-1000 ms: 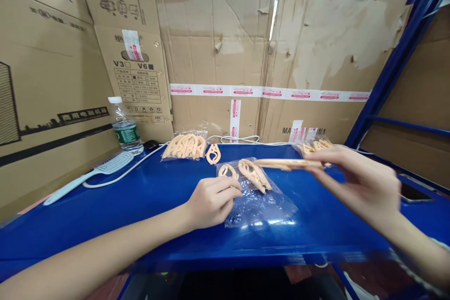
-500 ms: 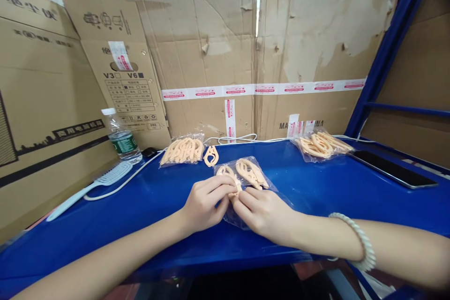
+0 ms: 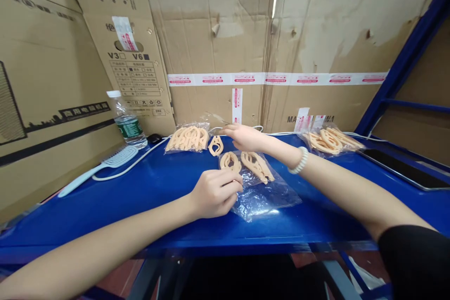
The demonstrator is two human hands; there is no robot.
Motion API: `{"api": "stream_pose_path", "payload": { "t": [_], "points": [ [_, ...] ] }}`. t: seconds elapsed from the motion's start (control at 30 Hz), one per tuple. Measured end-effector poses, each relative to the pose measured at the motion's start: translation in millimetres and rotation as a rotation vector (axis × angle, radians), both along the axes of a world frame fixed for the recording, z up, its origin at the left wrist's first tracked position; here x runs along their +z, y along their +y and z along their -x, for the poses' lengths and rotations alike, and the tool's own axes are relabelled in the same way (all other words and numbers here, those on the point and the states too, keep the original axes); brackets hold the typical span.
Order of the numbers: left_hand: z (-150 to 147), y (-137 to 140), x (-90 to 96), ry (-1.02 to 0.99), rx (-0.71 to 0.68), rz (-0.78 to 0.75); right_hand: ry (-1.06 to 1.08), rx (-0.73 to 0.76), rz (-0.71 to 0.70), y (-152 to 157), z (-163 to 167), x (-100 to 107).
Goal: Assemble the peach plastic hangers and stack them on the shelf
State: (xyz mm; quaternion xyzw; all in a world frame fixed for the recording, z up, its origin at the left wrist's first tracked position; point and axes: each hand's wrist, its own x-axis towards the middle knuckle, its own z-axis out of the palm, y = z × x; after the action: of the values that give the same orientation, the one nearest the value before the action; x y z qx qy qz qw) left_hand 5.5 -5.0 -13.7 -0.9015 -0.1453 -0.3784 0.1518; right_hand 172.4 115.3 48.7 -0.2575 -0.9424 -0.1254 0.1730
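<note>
My left hand (image 3: 218, 193) is closed at the lower end of a beige folding hanger (image 3: 230, 161); its fingertips hide the grip. That hanger lies over a clear plastic bag (image 3: 267, 199) spread on the blue table. Beside it, on the bag, is another folded beige hanger (image 3: 258, 167). My right hand (image 3: 246, 137), with a pale bracelet at the wrist, is stretched out farther back with its fingers extended and holding nothing. Just left of and below its fingertips lies a single loose folded hanger (image 3: 215, 146). A bag of several hangers (image 3: 188, 138) sits left of that.
Another bagged bunch of hangers (image 3: 328, 141) and a black phone (image 3: 408, 168) lie at the right. On the left are a water bottle (image 3: 128, 124), a pale blue hairbrush (image 3: 101, 166) and a white cable (image 3: 140, 161). Cardboard sheets (image 3: 218, 47) wall the back of the blue table (image 3: 168, 201).
My right hand has let go at the front and moved up and back toward the loose hanger. My left hand stays by the left hanger. The view has tilted down.
</note>
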Motion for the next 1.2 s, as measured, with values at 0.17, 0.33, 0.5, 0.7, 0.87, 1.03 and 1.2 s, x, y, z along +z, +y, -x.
{"api": "stream_pose_path", "payload": {
  "t": [0.17, 0.33, 0.5, 0.7, 0.87, 1.03, 1.2],
  "points": [
    [0.7, -0.6, 2.4, 0.033, -0.006, -0.036, -0.218, 0.07, 0.13, 69.7, 44.9, -24.2],
    [2.0, 0.9, 2.9, 0.058, -0.004, -0.063, -0.245, 0.006, 0.167, 81.5, 47.3, -34.4],
    [2.6, 2.4, 3.3, 0.046, -0.027, -0.065, -0.251, -0.097, 0.213, 69.4, 20.3, -28.8],
    [3.7, 2.4, 3.7, 0.045, -0.021, -0.055, -0.016, -0.087, 0.147, 26.9, -20.8, -20.8],
    [4.1, 2.4, 3.7, 0.015, 0.002, -0.018, 0.422, -0.067, 0.0, -51.7, -72.2, -6.4],
    [3.3, 2.5, 2.7, -0.023, 0.006, 0.022, 0.524, -0.298, -0.039, -144.6, -123.5, 5.4],
    [2.4, 0.4, 4.9, -0.101, 0.017, 0.082, 0.501, -0.333, -0.138, -203.8, -129.9, -9.8]
  ]
}}
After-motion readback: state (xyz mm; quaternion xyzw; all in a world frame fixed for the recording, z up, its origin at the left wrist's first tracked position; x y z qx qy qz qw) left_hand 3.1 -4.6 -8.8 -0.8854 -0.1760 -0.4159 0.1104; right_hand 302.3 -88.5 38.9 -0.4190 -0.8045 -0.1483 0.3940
